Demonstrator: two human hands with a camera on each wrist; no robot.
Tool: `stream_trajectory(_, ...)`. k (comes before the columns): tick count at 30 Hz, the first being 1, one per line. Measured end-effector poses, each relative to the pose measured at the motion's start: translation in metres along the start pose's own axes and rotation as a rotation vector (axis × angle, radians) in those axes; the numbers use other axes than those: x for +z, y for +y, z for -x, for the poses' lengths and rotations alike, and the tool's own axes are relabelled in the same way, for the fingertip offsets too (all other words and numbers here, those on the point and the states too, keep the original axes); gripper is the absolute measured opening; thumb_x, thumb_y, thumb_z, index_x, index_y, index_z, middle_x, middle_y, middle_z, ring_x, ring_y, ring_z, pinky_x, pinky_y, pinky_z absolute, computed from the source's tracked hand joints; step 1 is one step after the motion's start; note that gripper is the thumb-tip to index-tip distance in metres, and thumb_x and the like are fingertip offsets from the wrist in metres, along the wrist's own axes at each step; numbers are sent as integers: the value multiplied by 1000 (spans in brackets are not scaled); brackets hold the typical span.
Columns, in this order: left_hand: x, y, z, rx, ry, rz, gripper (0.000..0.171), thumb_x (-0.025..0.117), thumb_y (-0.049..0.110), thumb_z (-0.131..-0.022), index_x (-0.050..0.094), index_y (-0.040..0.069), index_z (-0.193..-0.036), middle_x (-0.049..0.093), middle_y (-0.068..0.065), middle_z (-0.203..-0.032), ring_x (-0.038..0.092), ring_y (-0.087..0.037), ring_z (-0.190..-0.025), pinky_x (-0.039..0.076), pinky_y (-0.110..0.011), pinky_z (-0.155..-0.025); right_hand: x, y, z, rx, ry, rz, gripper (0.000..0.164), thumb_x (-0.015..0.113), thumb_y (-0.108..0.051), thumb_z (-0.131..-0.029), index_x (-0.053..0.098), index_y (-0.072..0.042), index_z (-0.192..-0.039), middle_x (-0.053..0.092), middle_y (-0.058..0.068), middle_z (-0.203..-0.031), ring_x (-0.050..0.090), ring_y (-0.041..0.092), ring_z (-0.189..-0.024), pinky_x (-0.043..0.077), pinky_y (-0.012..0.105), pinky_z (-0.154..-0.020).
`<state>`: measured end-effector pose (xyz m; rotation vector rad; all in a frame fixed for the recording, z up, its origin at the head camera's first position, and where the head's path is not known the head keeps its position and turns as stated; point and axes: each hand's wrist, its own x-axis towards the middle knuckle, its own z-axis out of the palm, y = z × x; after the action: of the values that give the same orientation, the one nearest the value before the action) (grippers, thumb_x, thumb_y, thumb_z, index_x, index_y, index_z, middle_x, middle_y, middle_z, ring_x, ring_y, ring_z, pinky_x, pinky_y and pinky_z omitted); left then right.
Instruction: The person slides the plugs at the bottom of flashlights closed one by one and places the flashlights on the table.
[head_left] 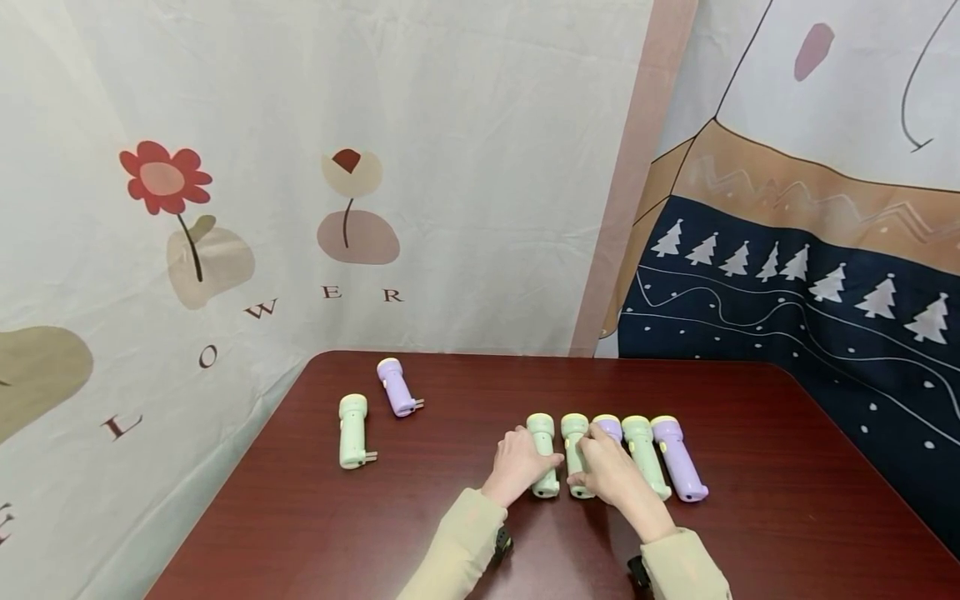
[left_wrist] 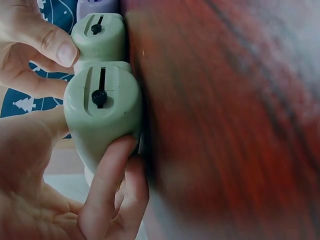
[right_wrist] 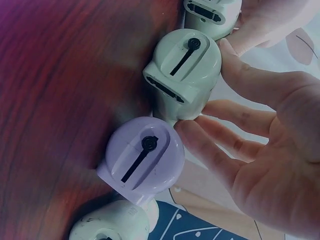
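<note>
On a Red-Brown Table (head_left: 270,525), Two Firm Grips

Right of the table's middle, we see a person's left hand (head_left: 517,462) holding the first green flashlight (head_left: 541,429) of a row, thumb on one side and fingers curled against the other. Just beside it, the right hand (head_left: 611,471) grips the second green flashlight (head_left: 573,427) between thumb and fingers; in the right wrist view we find those fingertips close to a purple flashlight (right_wrist: 145,160) that the hand partly covers in the head view. Both gripped flashlights lie with their wide heads pointing away from the person, and we can make out a narrow dark slot in the near end of each.

Farther right, we count a third green flashlight (head_left: 645,462) and then an outer purple flashlight (head_left: 681,462), which finish the row of five. Well apart, toward the table's left side, lie a separate green flashlight (head_left: 352,432) and, beyond it, a separate purple flashlight (head_left: 397,387), both with plug prongs sticking out.

Around the arms we notice pale sleeves (head_left: 461,537). Behind the table hang a light cloth (head_left: 487,150) printed with flowers and a dark blue one (head_left: 757,325) with white trees.
</note>
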<state>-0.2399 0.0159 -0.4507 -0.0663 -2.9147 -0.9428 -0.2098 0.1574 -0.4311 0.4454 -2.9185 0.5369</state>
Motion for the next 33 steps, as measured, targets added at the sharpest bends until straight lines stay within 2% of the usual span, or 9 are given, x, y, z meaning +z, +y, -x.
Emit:
stream_trajectory(10,0,-2,1,32,4,-9,58,75,49,-64,54,-1,-83,54,-10,-68,58,-27,-59,45,-34,-51,1,3,-1,-12,5,-10,31,82,-18,-63,60,-3,-78,46,6,-88,43,15,-65,39,27,-59)
stream_trajectory(18,-6,-4,3,64,28,-38,52,67,51,-73,56,0,-73,55,-15,-67,58,-31,-59,44,-34,-48,1,1,-3,-14,3,9,32,81,-19,-65,61,-1,-82,48,7,-91,45,15,-66,41,28,-60)
stream_trajectory(21,-12,-10,2,68,54,-52,51,66,49,-75,57,-1,-75,57,-17,-68,59,-33,-60,44,-35,-48,2,1,-3,-20,11,13,32,82,-20,-64,61,-1,-82,47,7,-90,44,15,-65,40,27,-59)
stream_trajectory(26,-30,-26,-3,67,154,-115,49,66,44,-76,59,-3,-87,62,-22,-77,63,-39,-68,47,-41,-51,2,3,-3,-16,14,-4,33,82,-20,-64,61,-1,-82,46,5,-88,42,14,-63,38,25,-58)
stream_trajectory(33,-70,-60,-8,12,247,-201,44,70,32,-75,56,-4,-95,61,-21,-90,60,-39,-81,49,-47,-60,3,4,-1,-17,8,-26,33,81,-20,-65,61,-1,-83,45,4,-87,41,13,-65,37,25,-58)
